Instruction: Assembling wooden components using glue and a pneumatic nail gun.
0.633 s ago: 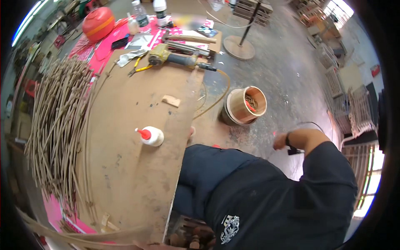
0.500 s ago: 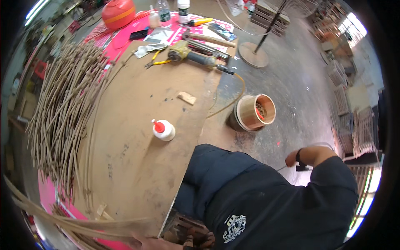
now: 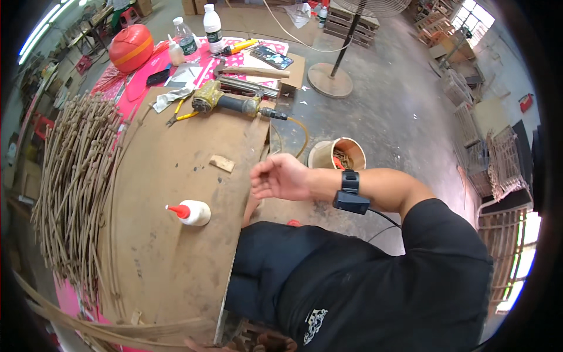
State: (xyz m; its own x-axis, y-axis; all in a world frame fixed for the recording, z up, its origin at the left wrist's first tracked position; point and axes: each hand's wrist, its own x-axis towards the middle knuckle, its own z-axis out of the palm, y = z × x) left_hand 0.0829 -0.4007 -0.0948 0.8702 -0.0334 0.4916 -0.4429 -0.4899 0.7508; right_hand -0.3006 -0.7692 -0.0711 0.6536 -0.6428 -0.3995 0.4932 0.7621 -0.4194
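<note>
My right hand (image 3: 280, 178) hovers at the table's right edge, empty, its fingers loosely curled and apart. Nearest to it on the brown tabletop (image 3: 158, 240) lies a small wooden block (image 3: 221, 163). A white squeeze bottle with a red nozzle (image 3: 194, 212) stands a little nearer to me. At the lower edge, my left hand (image 3: 196, 345) shows only in part, at the end of long, thin brown wooden strips (image 3: 117, 328). It seems to grip them, though most of its fingers are out of sight. The strips reach left, across the table's near end.
A pile of knobbed brown sticks (image 3: 79, 193) covers the left side. Farther back lie a nail gun (image 3: 229, 104) with its hose, yellow-handled pliers (image 3: 183, 115), a hammer (image 3: 252, 71) and bottles. To the right stand a bucket (image 3: 356, 154) and a fan's base (image 3: 330, 80).
My right hand has swung in from far right to the table's edge. The view has shifted, so the tabletop things sit lower and farther left. The wooden strips stay beside my left hand.
</note>
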